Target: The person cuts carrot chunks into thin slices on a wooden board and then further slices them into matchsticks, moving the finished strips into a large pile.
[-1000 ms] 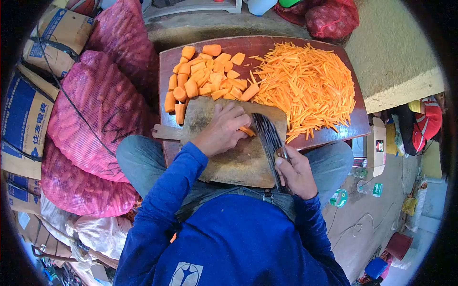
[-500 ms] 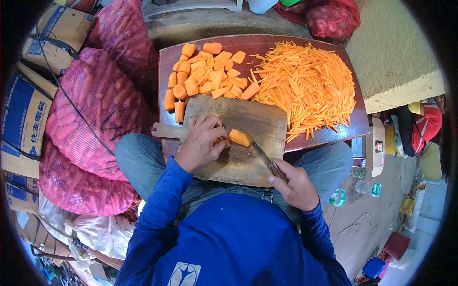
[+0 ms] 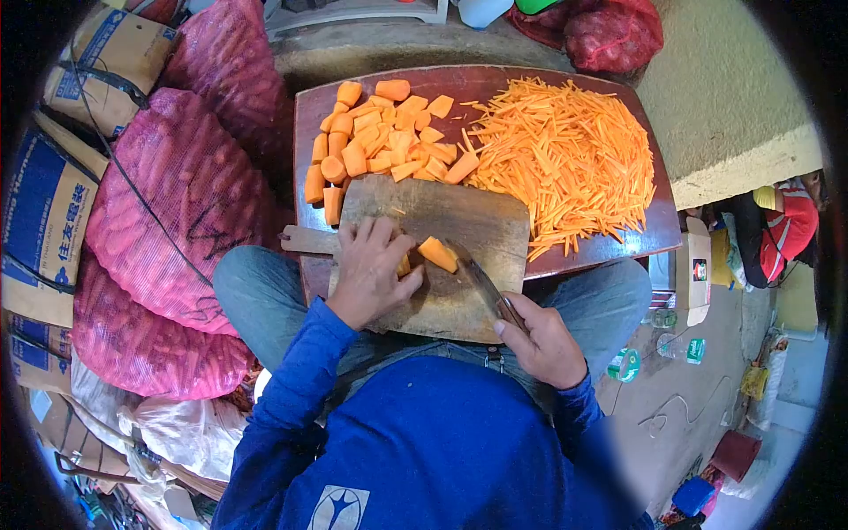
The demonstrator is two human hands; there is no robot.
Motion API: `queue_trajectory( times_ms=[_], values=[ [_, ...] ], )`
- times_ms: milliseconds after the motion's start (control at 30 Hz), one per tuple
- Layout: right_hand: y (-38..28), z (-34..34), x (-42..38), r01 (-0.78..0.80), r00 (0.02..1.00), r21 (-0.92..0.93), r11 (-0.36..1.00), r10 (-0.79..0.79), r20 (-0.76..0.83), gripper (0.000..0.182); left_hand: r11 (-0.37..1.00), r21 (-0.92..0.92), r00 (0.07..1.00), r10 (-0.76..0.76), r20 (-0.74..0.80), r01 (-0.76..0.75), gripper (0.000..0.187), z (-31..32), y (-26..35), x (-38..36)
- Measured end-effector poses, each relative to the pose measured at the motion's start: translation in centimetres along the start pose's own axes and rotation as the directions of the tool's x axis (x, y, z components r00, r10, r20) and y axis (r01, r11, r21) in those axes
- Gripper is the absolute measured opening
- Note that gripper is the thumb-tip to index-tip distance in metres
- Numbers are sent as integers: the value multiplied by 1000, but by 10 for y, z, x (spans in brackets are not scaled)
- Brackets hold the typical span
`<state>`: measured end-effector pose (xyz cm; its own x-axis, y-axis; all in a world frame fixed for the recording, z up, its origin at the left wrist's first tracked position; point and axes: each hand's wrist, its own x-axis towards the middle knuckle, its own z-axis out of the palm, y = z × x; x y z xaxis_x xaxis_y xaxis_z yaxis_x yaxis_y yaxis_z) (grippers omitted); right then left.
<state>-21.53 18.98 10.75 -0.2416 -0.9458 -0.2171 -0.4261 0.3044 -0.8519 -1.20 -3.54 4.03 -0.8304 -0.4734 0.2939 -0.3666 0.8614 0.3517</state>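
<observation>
My left hand (image 3: 369,272) rests on the wooden cutting board (image 3: 481,208), its fingers bent over a carrot piece (image 3: 404,266) that shows between thumb and forefinger. Most of that piece is hidden under the hand. In my right hand (image 3: 546,343) is the handle of a knife (image 3: 484,290), its blade slanting up and left across the board. Beside the blade tip lies another cut chunk of carrot (image 3: 437,254), apart from my left hand. The board sits over my lap and the near edge of the reddish-brown table (image 3: 481,81).
Carrot chunks (image 3: 389,132) are piled at the table's left, and a heap of carrot strips (image 3: 574,168) covers its right. Pink mesh sacks of carrots (image 3: 177,212) and cardboard boxes (image 3: 44,212) crowd the left side. Plastic bottles (image 3: 625,365) stand on the floor at right.
My left hand has shifted slightly left, its fingers a little more spread. The loose carrot chunk and the knife blade have separated slightly. My right hand keeps its hold.
</observation>
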Motion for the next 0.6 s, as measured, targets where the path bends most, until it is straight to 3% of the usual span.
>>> queue_trajectory(
  times_ms=[100, 300, 367, 467, 600],
  values=[
    [-1, 2, -3, 17, 999, 37, 999, -18, 30, 33, 999, -42, 1000, 1, -26, -2, 39, 11, 3, -1],
    [-1, 3, 0, -7, 995, 48, 999, 12, -98, 34, 994, -113, 997, -16, -69, 8, 40, 11, 9, 4],
    [-3, -1, 2, -54, 999, 12, 998, 54, 4, 34, 991, -119, 994, 50, -101, -62, 43, 16, 8, 3],
    [1, 6, 5, 32, 999, 51, 998, -32, -2, 34, 989, -95, 989, 105, -100, -115, 46, 20, 4, 2],
    [-3, 5, 7, -2, 1000, 46, 999, 2, 3, 34, 987, -102, 985, 114, -129, -127, 46, 17, 10, 2]
  ],
)
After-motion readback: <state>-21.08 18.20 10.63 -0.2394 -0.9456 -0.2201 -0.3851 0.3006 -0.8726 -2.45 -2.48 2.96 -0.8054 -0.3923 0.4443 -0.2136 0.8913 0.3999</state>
